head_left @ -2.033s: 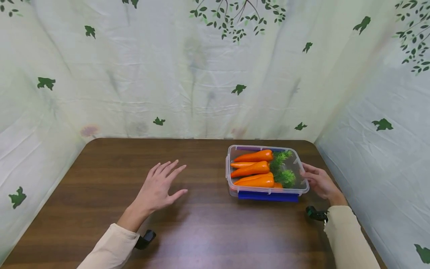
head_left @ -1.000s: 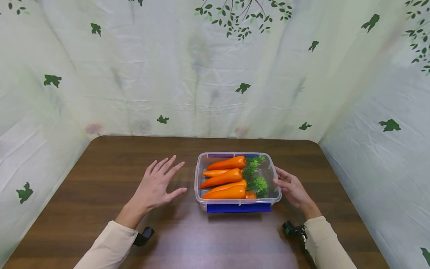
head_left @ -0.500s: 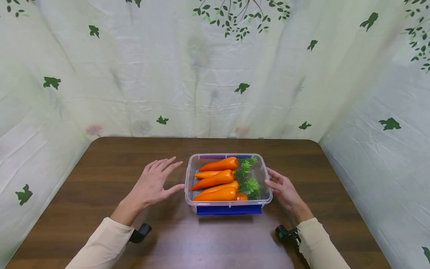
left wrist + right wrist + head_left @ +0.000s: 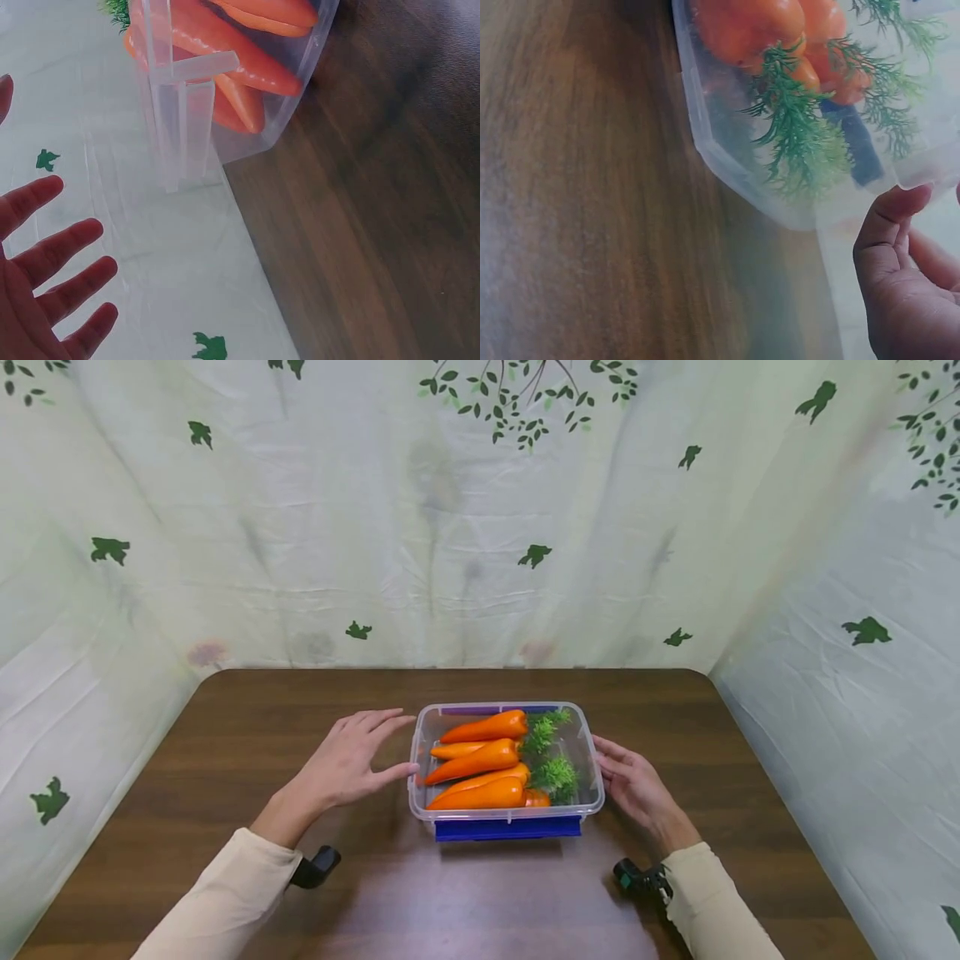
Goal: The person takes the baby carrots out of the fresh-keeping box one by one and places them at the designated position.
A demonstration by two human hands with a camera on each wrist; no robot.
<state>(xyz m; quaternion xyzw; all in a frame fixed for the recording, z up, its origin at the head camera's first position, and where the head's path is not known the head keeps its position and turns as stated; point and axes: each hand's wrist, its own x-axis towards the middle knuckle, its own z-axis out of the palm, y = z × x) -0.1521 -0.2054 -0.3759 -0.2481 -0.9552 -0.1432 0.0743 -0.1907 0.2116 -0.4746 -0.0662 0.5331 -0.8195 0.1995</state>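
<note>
A clear plastic food container (image 4: 506, 815) with blue latches holds several orange carrots (image 4: 480, 760) with green feathery tops (image 4: 551, 777). On its right side my right hand (image 4: 637, 785) grips the end wall; in the right wrist view the thumb (image 4: 900, 206) bends against the clear end flap. My left hand (image 4: 341, 764) is at the container's left end, fingers extended, thumb tip right at the rim. The left wrist view shows its fingers (image 4: 64, 251) spread, with the container's left end (image 4: 199, 127) beyond them.
The container is over the middle of a dark brown wooden table (image 4: 262, 727). Pale cloth curtains (image 4: 337, 527) with green leaf prints stand behind the table and along both sides. Each wrist wears a small black camera (image 4: 315, 867).
My right hand has brought the container leftward from the table's right side to the middle. My left hand has shifted slightly, and its thumb now meets the container's left rim.
</note>
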